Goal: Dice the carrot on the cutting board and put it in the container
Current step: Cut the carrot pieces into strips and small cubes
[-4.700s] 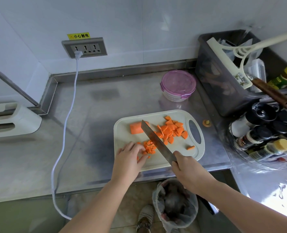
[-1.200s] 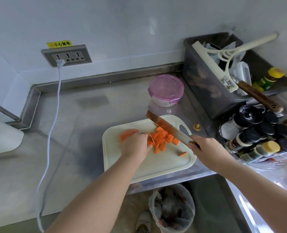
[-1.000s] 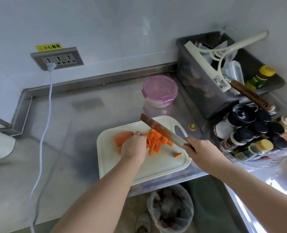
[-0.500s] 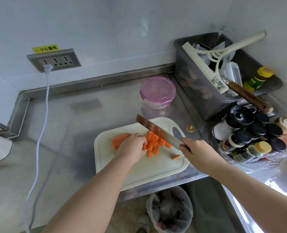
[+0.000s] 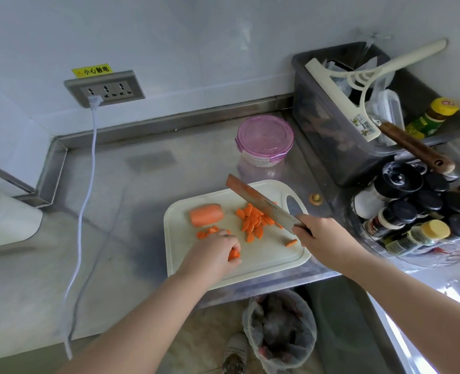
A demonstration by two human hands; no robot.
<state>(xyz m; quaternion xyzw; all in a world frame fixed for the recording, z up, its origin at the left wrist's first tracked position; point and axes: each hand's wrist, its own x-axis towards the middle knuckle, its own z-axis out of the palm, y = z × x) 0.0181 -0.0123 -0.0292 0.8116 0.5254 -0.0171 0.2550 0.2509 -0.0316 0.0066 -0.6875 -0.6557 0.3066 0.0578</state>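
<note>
Drawn back from the carrot slices (image 5: 254, 222), the left hand (image 5: 214, 251) is curled round one carrot piece (image 5: 234, 255) at its fingertips (image 5: 230, 242). Beyond them the carrot stub (image 5: 206, 214) lies on the cutting board (image 5: 266, 255). The knife (image 5: 261, 203) is gripped by the right hand (image 5: 323, 236), above the slices; the container (image 5: 265, 140) stands farther beyond

Left of the white plastic cutting board (image 5: 264, 255), the bare stainless steel counter (image 5: 142, 198) lies open as far as the thin white cable (image 5: 88, 168), with a white appliance (image 5: 7, 220) beyond it. A strip of bare counter runs between the board's far edge and the round pink-lidded container (image 5: 265, 136), but the broad-bladed kitchen knife (image 5: 261, 203) in my right hand (image 5: 323, 236) slants above it. My left hand (image 5: 215, 252), pinching a carrot slice (image 5: 234, 255), takes up the board's near left. On the right, a dark grey plastic bin (image 5: 326, 136) and black-capped spice bottles (image 5: 412, 211) crowd close.
</note>
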